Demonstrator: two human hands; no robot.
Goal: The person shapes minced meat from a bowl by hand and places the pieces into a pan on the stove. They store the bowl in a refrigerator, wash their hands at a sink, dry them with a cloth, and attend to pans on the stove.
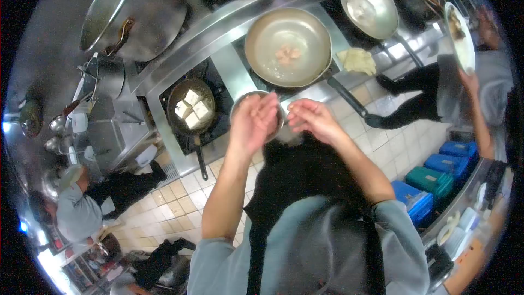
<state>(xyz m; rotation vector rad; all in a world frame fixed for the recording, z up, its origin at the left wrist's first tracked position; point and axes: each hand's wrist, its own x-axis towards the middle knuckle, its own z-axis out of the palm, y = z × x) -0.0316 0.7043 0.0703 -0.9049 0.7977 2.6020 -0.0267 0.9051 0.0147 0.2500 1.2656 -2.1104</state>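
My left hand is over a round metal bowl, palm turned up, with its fingers loosely stretched out. Close beside it on the right, my right hand has its fingers curled, the thumb and fingertips drawn together. I cannot tell what, if anything, is between them. Both hands hide most of the bowl. Just beyond them a large frying pan sits on the stove, its black handle pointing to the lower right. A small cluster of pale pink pieces lies in the middle of it.
Left on the stove is a dark pan with several white blocks. A folded yellowish cloth lies near another pan. At right a person holds a white plate. Other people work at lower left. Blue and green bins line the right.
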